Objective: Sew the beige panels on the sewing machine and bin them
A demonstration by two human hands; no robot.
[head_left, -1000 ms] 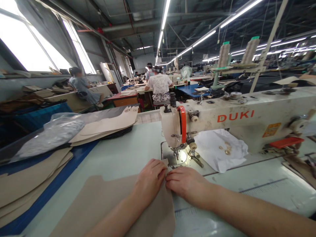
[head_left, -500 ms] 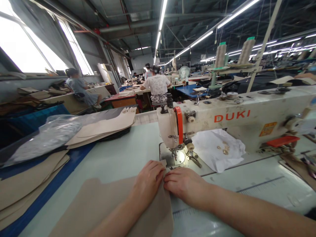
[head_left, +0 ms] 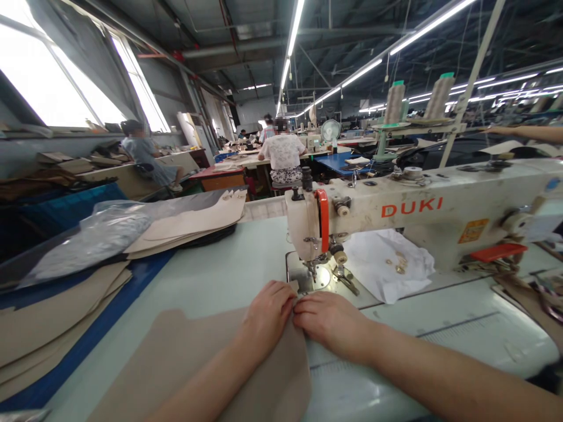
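Note:
A large beige fabric panel (head_left: 193,351) lies on the pale green sewing table, its narrow corner just in front of the needle area. My left hand (head_left: 270,308) is closed on that corner, fingertips pinched at its edge. Against it, my right hand (head_left: 329,322) is closed too, its fingers gripping the panel's right edge. The fingertips of both hands nearly touch and hide what lies between them. Just beyond stands the white sewing machine (head_left: 413,205), with its presser foot (head_left: 311,271) over the lit metal plate; the panel's corner is short of the foot.
Stacked beige panels (head_left: 193,223) and a clear plastic bag (head_left: 101,234) lie at the left, with more panels (head_left: 57,322) nearer. A white cloth (head_left: 382,258) holding small gold metal pieces sits under the machine arm. Thread cones (head_left: 394,102) stand behind. Other people sit farther off.
The view has shifted slightly. Both hands keep the same grip at the panel's corner. A person's arm has come into view at the far right.

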